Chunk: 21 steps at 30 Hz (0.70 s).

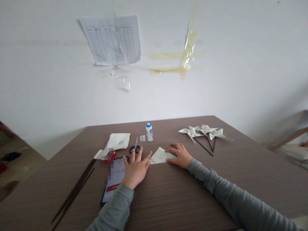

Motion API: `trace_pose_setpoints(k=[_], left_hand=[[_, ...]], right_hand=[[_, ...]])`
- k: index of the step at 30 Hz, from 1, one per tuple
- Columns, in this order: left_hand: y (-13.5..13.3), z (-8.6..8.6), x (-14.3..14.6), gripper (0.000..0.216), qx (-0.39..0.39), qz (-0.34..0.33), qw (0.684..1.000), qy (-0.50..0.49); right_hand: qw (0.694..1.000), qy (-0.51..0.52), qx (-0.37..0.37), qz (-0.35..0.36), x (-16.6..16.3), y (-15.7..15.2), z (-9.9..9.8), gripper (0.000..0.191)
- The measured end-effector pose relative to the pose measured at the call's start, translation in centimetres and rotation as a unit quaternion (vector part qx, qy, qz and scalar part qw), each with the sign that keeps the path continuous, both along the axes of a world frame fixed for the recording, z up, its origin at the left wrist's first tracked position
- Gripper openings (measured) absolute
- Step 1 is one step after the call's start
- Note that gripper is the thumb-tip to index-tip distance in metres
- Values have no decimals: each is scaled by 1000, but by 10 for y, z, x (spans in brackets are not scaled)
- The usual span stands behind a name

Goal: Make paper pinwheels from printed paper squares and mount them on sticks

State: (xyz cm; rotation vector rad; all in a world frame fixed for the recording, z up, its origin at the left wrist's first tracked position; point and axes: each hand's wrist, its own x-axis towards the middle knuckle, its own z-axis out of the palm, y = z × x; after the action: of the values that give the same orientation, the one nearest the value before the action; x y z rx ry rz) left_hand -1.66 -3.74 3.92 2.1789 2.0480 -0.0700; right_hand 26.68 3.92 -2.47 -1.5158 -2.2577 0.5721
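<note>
A small folded sheet of white paper [160, 156] lies on the brown wooden table [168, 199]. My left hand [136, 168] rests flat with fingers spread, its thumb tip touching the paper's left corner. My right hand [179, 155] lies flat on the paper's right edge, fingers stretched out toward the left. Neither hand holds anything. Just beyond my left hand lie black-handled scissors [135, 147].
A phone [114, 183] lies under my left wrist. Dark thin sticks [74, 191] lie at the left. A glue bottle [149, 132], a paper stack [119, 141] and three paper pinwheels [204, 133] sit further back. A printed sheet [113, 40] hangs on the wall.
</note>
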Motion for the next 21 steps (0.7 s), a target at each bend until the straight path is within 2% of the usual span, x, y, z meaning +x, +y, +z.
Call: trace_pose_setpoints(k=[5, 11, 15, 17, 21], left_hand=[[4, -2, -13, 73, -8, -10, 1000, 1], [6, -3, -21, 76, -6, 15, 1000, 16], [4, 0, -14, 83, 26, 10, 1000, -2], [3, 1, -7, 81, 51, 7, 998, -20], [3, -4, 9, 74, 55, -28, 996, -71]], right_hand=[[1000, 4, 1, 1, 0, 0, 0, 58], [1000, -1, 6, 5, 3, 2, -3, 58], [1000, -3, 16, 7, 4, 3, -5, 57], [1000, -4, 18, 5, 2, 2, -4, 57], [1000, -8, 26, 1, -3, -4, 1, 59]])
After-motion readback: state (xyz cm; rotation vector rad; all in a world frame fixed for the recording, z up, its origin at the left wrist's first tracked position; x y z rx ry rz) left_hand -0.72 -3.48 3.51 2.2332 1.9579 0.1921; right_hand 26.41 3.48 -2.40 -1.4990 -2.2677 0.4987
